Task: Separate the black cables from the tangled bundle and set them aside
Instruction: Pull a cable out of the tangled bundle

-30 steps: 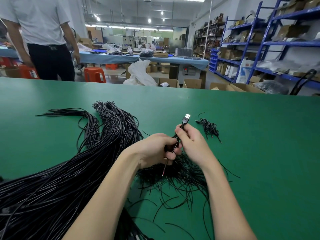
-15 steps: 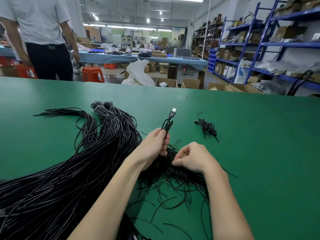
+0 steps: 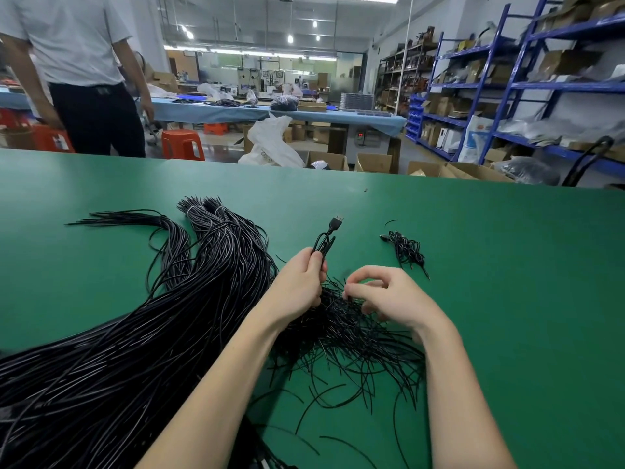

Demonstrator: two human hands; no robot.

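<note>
At the upper left of the frame a person in a white shirt point(image 3: 72, 38) stands behind the green bench point(image 3: 507, 299), with orange stools point(image 3: 182, 143) near their legs. Across the left half of the bench lies a thick sheaf of long black cables point(image 3: 135, 333), fanning from the lower left corner up to tied ends near the centre. Just right of it, the left hand point(image 3: 299, 282) is curled round a looped black cable point(image 3: 324, 242), whose USB plug point(image 3: 338, 221) sticks up above the fist. Below and between both hands sits the tangled bundle point(image 3: 345, 336) of thin black wires, spreading toward the bottom centre. The right hand point(image 3: 389, 296) rests on top of that tangle, thumb and fingertips pinching at strands. Further right, well apart from the hands, a small coiled bunch of cables point(image 3: 406, 250) lies alone on the bench. Blue shelving point(image 3: 524, 86) with cartons fills the upper right.
</note>
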